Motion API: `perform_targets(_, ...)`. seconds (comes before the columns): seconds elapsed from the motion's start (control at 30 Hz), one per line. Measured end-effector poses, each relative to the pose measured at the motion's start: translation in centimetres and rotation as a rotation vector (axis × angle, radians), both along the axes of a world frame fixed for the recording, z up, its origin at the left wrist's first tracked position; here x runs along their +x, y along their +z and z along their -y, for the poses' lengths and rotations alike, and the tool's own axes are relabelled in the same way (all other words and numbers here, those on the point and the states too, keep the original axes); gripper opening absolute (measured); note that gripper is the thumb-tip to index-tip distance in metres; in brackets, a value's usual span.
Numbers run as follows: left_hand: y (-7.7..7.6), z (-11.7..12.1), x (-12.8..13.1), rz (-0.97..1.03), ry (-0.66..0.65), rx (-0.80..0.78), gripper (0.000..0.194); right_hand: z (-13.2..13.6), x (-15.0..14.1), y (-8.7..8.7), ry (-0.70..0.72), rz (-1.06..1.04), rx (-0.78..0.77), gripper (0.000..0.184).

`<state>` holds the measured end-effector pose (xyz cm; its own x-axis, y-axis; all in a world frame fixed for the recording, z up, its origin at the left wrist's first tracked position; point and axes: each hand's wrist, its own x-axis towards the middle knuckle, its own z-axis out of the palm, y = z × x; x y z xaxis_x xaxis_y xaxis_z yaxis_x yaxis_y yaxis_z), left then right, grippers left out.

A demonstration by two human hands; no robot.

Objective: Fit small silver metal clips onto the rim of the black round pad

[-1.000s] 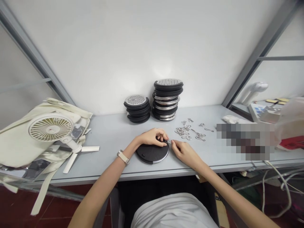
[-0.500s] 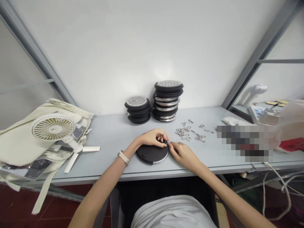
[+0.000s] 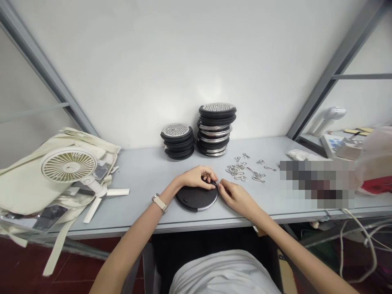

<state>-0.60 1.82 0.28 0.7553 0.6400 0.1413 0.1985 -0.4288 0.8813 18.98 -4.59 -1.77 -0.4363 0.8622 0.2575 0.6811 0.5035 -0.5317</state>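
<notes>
Both of my hands work at one spot, the far right edge of the black disc (image 3: 196, 199), which lies on the worktop close to its front edge. My left hand (image 3: 200, 176) rests over the disc's far side, fingers curled and thumb stretched towards a small metal piece (image 3: 216, 183); I cannot tell whether it is pinched there. My right hand (image 3: 235, 197) has thumb and forefinger drawn together, narrow, against the rim; what lies between the tips is hidden.

The change is in that right hand: a second ago its tips stood slightly off the edge, with something thin and bright stretching across the gap; now they are up against it. My left has stayed put. So the work seems concentrated on that small metal piece, with the disc lying flat and unmoved.

Farther out, the loose metal clips (image 3: 235, 170) lie to the right, scattered as they were. Behind, by the wall, stand a short stack (image 3: 179, 148) and a tall stack (image 3: 216, 131) of discs, also unchanged. A white fan (image 3: 69, 165) is well apart on the left.
</notes>
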Motion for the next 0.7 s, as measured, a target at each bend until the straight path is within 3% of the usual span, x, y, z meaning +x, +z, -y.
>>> perform_targets(0.37,0.32,0.19,0.08,-0.040,0.001,0.025,0.023,-0.34,0.20,-0.41,-0.008,-0.016,-0.006,0.026)
perform_targets(0.7,0.22,0.23,0.11,-0.042,0.027,0.054,0.025,-0.10,-0.15,-0.23,0.004,0.153,0.110,0.028)
